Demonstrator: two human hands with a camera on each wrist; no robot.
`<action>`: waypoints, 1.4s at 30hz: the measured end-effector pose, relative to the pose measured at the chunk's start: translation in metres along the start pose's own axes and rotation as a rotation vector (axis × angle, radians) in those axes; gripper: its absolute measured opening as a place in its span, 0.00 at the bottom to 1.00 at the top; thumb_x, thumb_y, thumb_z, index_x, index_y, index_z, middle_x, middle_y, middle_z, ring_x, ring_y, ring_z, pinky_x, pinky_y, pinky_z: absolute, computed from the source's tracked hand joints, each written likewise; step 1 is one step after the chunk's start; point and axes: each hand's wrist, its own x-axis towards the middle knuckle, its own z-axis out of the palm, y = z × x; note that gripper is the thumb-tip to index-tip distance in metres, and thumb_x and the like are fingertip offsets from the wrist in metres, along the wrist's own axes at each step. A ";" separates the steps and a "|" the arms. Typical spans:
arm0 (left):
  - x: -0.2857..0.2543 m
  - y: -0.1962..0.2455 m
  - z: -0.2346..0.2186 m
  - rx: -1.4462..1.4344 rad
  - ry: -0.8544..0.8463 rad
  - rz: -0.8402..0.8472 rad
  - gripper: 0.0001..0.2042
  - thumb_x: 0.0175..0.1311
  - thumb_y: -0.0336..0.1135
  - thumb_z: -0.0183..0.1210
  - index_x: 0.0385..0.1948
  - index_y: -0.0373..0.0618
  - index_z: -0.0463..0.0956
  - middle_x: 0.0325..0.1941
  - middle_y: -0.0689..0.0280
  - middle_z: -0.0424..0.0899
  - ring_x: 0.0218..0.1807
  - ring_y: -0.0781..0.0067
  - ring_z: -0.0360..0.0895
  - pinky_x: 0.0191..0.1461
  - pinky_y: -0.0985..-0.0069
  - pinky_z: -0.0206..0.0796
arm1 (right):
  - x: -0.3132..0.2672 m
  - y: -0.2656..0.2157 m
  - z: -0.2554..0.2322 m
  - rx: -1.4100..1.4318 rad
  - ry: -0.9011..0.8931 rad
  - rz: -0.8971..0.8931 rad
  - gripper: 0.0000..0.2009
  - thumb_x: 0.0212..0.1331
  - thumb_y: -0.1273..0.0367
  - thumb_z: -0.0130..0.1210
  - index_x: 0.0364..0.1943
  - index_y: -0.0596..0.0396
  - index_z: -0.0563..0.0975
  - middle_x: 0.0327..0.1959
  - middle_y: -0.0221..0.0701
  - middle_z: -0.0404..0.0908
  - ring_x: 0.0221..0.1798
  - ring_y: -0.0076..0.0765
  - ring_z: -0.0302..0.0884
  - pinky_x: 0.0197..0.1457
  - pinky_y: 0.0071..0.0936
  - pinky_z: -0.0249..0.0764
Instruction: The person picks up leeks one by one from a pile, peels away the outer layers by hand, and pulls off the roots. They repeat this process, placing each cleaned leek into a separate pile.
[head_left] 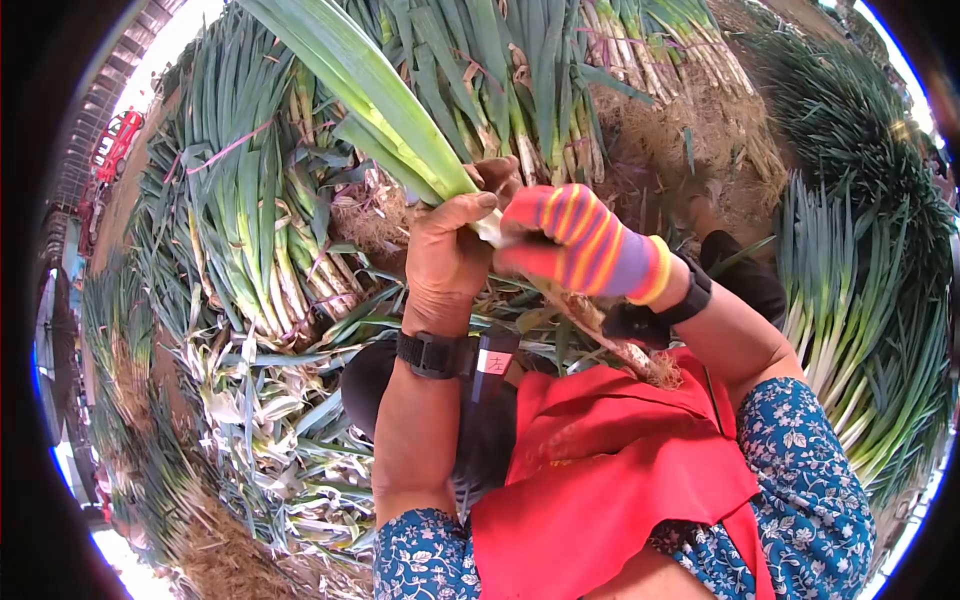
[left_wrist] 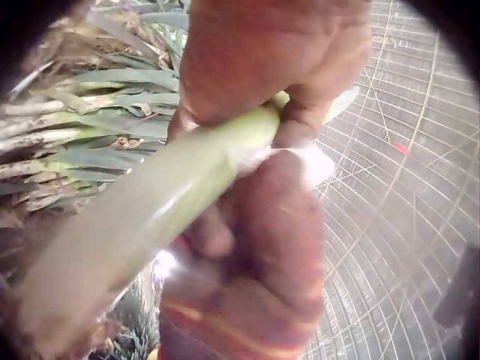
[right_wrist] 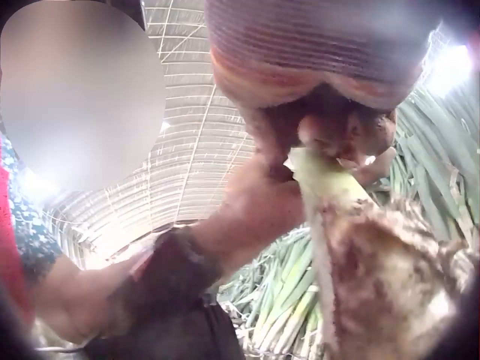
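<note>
An arched, ribbed roof (right_wrist: 187, 112) spans overhead, as the right wrist view shows. Beneath it, a broad dark-green heap (head_left: 850, 110) of long-leaved stalks fills the upper right of the head view. Tied bundles stand closer in: the big left bundle (head_left: 240, 215) packs many leeks inside a pink tie (head_left: 230, 147), and the far bundle (head_left: 685, 55) shows pale stems above a mass of brown roots (head_left: 710, 135). Loose leaves and peelings (head_left: 290, 430) litter the ground at left.

A red apron (head_left: 610, 440) covers the person's lap, between blue floral sleeves (head_left: 810, 450). The single leek (head_left: 390, 110) runs aslant before the chest — leaves toward the upper left, shaggy root end (head_left: 655, 370) just above the apron. The left hand (head_left: 447, 255), bare, is curled round its stalk where the leaves begin. The right hand (head_left: 585, 245), inside a striped glove, sits just beside it, fingers bent in and pinching the pale stalk; its fingertips are blurred. Black straps (head_left: 437, 355) circle both wrists — near the left one is a small white label (head_left: 494, 362).
</note>
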 end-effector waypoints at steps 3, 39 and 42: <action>0.010 -0.001 -0.003 0.059 0.150 0.123 0.10 0.46 0.18 0.57 0.32 0.37 0.73 0.40 0.56 0.78 0.46 0.61 0.75 0.54 0.68 0.67 | -0.026 -0.036 0.030 0.247 -0.426 -0.370 0.07 0.48 0.68 0.56 0.27 0.56 0.74 0.23 0.36 0.71 0.28 0.44 0.72 0.30 0.34 0.68; 0.006 -0.018 0.007 -0.023 0.294 0.252 0.09 0.52 0.21 0.60 0.35 0.38 0.71 0.32 0.62 0.77 0.38 0.68 0.76 0.47 0.71 0.70 | -0.035 0.049 0.004 0.206 0.418 0.462 0.12 0.48 0.72 0.57 0.38 0.61 0.77 0.33 0.38 0.80 0.37 0.39 0.79 0.41 0.30 0.73; 0.010 -0.019 0.003 -0.053 0.330 0.186 0.09 0.54 0.22 0.60 0.36 0.38 0.71 0.33 0.62 0.77 0.38 0.67 0.76 0.47 0.70 0.70 | -0.029 0.026 0.002 -0.245 0.377 0.263 0.14 0.45 0.66 0.63 0.37 0.57 0.77 0.35 0.39 0.78 0.36 0.44 0.77 0.40 0.33 0.72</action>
